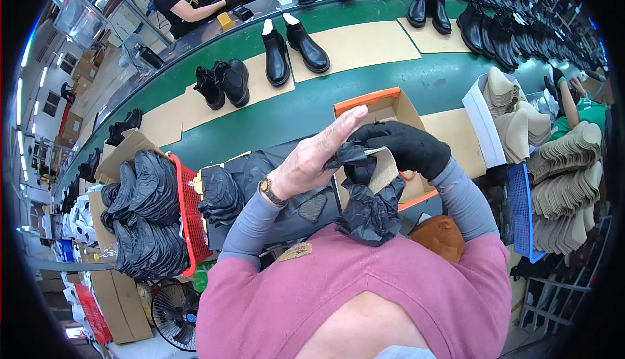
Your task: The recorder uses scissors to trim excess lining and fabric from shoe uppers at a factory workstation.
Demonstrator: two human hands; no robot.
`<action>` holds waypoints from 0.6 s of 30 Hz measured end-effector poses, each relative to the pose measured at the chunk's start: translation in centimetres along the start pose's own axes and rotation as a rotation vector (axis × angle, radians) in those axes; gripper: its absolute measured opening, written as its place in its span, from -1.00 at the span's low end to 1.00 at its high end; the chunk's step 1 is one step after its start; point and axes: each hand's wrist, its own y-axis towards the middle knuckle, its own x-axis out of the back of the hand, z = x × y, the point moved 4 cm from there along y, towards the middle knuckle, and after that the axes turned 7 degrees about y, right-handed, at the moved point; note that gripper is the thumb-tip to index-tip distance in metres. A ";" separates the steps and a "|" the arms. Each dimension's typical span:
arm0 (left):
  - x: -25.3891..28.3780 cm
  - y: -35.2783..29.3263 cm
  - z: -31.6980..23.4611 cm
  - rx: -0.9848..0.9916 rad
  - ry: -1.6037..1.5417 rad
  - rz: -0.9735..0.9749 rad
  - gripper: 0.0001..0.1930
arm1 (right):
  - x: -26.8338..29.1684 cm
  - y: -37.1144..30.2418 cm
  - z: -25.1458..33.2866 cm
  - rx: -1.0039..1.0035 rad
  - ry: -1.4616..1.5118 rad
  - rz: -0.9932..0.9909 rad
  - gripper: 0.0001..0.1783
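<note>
My right hand (413, 149), in a black glove, curls round the top of a crumpled black wrapping sheet (372, 212) that hangs in front of my chest. A tan cardboard insert (384, 171) shows between the sheet's folds. My bare left hand (316, 157), with a watch at the wrist, has its fingers stretched out toward the upper right. Its palm side touches the black sheet's upper end; the thumb is hidden. Behind the hands an orange-rimmed cardboard box (395, 102) stands open.
Black-wrapped pieces (146, 209) fill a red basket (185, 212) at left. Tan inserts (563, 190) are stacked at right by a blue basket (521, 209) and a white box (485, 118). Black boots (303, 46) stand on the green bench (364, 79). Co-workers are across and at right.
</note>
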 end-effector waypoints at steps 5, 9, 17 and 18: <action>-0.5 0.0 0.9 0.049 0.164 -0.133 -0.20 | 2.0 -0.3 -1.1 -0.022 -0.058 -0.152 -0.73; -1.8 -1.6 1.2 0.078 0.366 -0.295 -0.34 | 4.3 1.8 2.7 -0.531 0.668 -0.312 -0.77; -1.7 -3.1 2.4 0.103 0.474 -0.523 -0.17 | 5.1 2.9 6.7 -0.256 -0.009 -0.297 -0.83; -1.4 -2.7 2.1 0.143 0.470 -0.523 -0.20 | 4.2 2.7 7.0 -0.256 -0.009 -0.293 -0.83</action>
